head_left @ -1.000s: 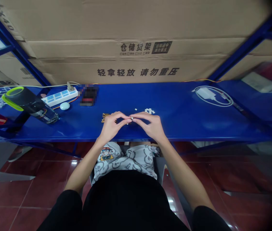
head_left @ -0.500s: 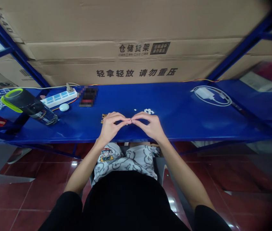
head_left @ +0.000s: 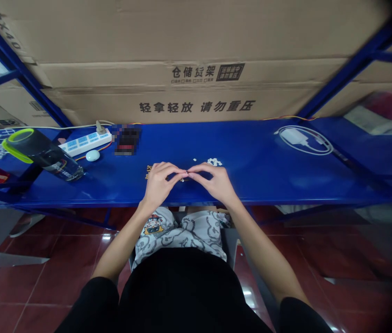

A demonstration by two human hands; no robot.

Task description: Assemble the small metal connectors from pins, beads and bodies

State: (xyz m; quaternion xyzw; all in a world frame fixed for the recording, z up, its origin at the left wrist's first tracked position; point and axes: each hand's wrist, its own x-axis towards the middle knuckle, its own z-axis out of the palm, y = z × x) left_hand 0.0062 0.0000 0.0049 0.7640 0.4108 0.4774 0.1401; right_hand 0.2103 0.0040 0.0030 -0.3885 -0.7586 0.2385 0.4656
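Observation:
Fingertip to fingertip, my left hand [head_left: 159, 182] and my right hand [head_left: 215, 180] meet above the front part of the blue shelf [head_left: 268, 171]. Each hand is closed in a pinch of thumb and forefinger. Whatever lies between the fingertips is too small to name. Just below them a tiny white piece [head_left: 182, 180] shows. Partly hidden behind my left hand are small brown-and-black pieces [head_left: 149, 171]. A cluster of small white pieces [head_left: 214, 162] lies beyond my right hand, and a single white piece [head_left: 195, 160] sits apart from it.
At the left, a dark bottle with a lime-green lid [head_left: 46, 155] leans near a white power strip [head_left: 86, 142]. A white rounded object [head_left: 92, 155] and a pixelated dark item [head_left: 126, 140] lie nearby. Right: a charger with coiled cable [head_left: 296, 136]. Cardboard [head_left: 196, 37] stands behind.
Both hands keep their pinch, with the joined fingertips shifted very slightly left. The pieces on the shelf stay where they were.

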